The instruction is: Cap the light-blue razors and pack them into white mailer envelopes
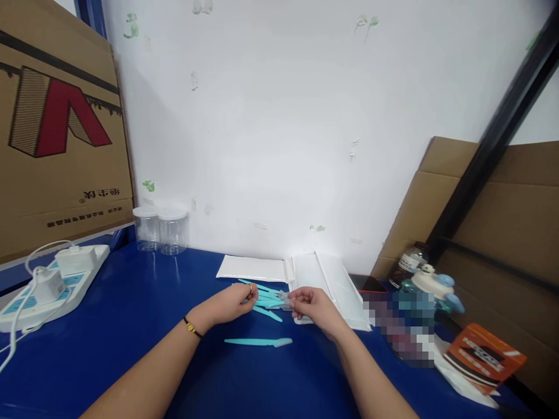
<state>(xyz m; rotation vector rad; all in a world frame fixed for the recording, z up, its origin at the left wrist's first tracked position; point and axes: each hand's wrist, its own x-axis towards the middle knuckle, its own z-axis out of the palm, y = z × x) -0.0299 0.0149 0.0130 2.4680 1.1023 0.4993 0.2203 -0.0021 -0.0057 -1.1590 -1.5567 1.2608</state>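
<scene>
Several teal eyebrow razors [264, 287] with clear blade covers lie in a loose pile on the blue table. One razor [271, 303] spans the space between my hands, just over the pile. My left hand [238, 301] is closed in a pinch at its handle end. The thumb and fingers of my right hand [315, 308] pinch its clear covered end; the exact contact is partly hidden. Nearer to me, a single razor [253, 342] lies by itself, its covered blade pointing right.
Behind the pile are a white packet [251, 268] and clear-white sleeves [336, 291]. Two clear jars [173, 235] stand by the wall. A power strip [87, 273] is at left; an orange pouch [484, 358], a teal bottle [425, 291] and a dark jar [408, 265] stand at right.
</scene>
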